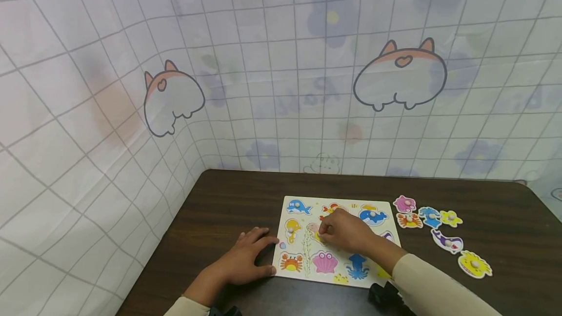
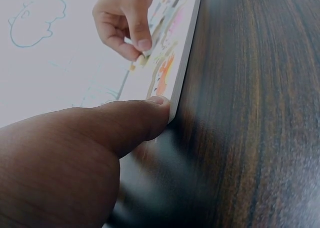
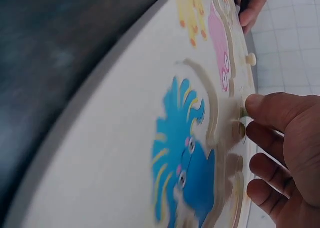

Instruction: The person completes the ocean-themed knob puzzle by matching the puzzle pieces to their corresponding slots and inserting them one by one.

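Note:
A white sea-animal puzzle board (image 1: 303, 274) lies on the dark table. My left hand (image 1: 248, 257) is at its left side, fingers spread, with the thumb and a fingertip touching the edge; the left wrist view shows the thumb (image 2: 135, 120) against the corner. Over the board's middle, my right hand (image 1: 349, 232) pinches a small puzzle piece (image 1: 317, 238) between thumb and index finger. That piece is mostly hidden by the fingers, and its shape is unclear. A seahorse piece (image 1: 291, 230) and a blue whale piece (image 1: 373, 216) sit in the board.
Right of the board lie several loose pieces: a pink one (image 1: 407, 204), a crab (image 1: 409, 220), a blue squid (image 1: 430, 217), a yellow star (image 1: 451, 218), a purple-and-white one (image 1: 447, 242) and a yellow fish (image 1: 475, 264). A patterned cloth wall (image 1: 281, 126) borders the table's back and left.

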`<move>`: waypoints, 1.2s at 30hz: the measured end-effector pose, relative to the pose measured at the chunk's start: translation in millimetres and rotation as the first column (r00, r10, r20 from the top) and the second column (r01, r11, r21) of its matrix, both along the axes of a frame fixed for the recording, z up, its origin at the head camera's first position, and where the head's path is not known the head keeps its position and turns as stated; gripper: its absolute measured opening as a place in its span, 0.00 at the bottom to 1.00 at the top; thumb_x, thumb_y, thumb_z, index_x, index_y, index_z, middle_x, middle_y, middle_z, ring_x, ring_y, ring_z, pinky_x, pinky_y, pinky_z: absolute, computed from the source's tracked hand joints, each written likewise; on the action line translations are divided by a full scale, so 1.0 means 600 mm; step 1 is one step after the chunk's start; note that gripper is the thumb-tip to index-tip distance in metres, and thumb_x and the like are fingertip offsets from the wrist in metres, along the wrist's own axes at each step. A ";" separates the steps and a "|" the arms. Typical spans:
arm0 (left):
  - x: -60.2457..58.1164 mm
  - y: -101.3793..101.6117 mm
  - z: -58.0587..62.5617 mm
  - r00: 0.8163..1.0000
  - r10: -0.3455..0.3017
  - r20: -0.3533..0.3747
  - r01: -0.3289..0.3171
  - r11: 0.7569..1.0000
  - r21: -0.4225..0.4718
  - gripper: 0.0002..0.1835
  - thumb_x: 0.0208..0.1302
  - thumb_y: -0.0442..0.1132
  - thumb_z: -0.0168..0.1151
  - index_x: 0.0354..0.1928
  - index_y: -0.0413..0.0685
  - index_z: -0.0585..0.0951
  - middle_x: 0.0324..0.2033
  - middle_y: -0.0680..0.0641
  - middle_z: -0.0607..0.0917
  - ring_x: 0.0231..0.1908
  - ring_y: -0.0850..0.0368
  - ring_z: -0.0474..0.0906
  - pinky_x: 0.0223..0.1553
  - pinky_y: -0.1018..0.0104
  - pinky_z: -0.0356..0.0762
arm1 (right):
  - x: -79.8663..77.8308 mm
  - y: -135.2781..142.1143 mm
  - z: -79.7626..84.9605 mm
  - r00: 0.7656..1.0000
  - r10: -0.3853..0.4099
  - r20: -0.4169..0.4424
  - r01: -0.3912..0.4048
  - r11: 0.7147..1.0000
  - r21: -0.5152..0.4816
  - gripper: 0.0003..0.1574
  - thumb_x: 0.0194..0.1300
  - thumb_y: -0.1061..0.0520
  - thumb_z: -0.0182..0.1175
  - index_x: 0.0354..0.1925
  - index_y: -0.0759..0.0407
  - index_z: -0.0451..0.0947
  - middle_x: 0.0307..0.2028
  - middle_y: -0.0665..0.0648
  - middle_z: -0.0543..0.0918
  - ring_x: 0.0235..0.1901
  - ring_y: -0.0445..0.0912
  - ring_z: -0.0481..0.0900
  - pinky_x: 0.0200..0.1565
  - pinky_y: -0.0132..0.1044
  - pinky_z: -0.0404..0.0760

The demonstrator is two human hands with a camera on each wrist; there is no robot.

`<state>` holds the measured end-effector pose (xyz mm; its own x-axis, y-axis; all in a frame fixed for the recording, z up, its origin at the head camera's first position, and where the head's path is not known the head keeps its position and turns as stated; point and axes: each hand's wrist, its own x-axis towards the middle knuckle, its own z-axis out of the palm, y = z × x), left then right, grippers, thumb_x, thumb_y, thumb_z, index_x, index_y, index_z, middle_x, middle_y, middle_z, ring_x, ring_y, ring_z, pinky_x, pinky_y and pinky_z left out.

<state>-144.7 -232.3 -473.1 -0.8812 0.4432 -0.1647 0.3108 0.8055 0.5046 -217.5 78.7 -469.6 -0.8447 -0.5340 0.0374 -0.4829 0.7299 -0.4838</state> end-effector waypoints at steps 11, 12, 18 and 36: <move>-0.002 -0.002 -0.001 1.000 -0.010 -0.007 0.010 1.000 -0.002 0.36 0.65 0.62 0.67 0.72 0.64 0.71 0.76 0.43 0.60 0.77 0.37 0.49 0.73 0.32 0.41 | 0.007 0.044 0.004 0.998 -0.063 0.030 0.063 0.998 0.000 0.04 0.64 0.51 0.73 0.34 0.40 0.87 0.37 0.39 0.80 0.42 0.40 0.74 0.47 0.43 0.79; -0.002 -0.002 0.000 1.000 -0.010 -0.006 0.010 1.000 0.000 0.35 0.65 0.62 0.67 0.72 0.64 0.71 0.76 0.43 0.60 0.77 0.37 0.49 0.73 0.32 0.41 | 0.007 0.049 0.004 0.997 -0.067 0.029 0.067 0.998 0.000 0.04 0.64 0.52 0.73 0.34 0.40 0.87 0.37 0.39 0.80 0.42 0.41 0.74 0.46 0.43 0.78; 0.000 -0.001 0.001 1.000 -0.003 -0.002 0.003 1.000 -0.004 0.35 0.65 0.61 0.68 0.72 0.64 0.71 0.76 0.43 0.60 0.77 0.37 0.49 0.74 0.33 0.42 | 0.009 0.078 0.007 0.997 -0.081 0.001 0.081 0.996 0.026 0.03 0.64 0.52 0.73 0.36 0.41 0.87 0.38 0.41 0.81 0.44 0.42 0.75 0.48 0.45 0.79; 0.002 0.003 0.005 1.000 -0.004 -0.007 0.004 1.000 -0.002 0.36 0.65 0.61 0.68 0.72 0.63 0.72 0.76 0.42 0.61 0.77 0.37 0.49 0.73 0.32 0.41 | 0.017 0.171 0.016 0.989 -0.134 -0.058 0.134 0.991 0.001 0.08 0.63 0.52 0.73 0.42 0.48 0.88 0.45 0.51 0.83 0.47 0.50 0.79 0.47 0.51 0.82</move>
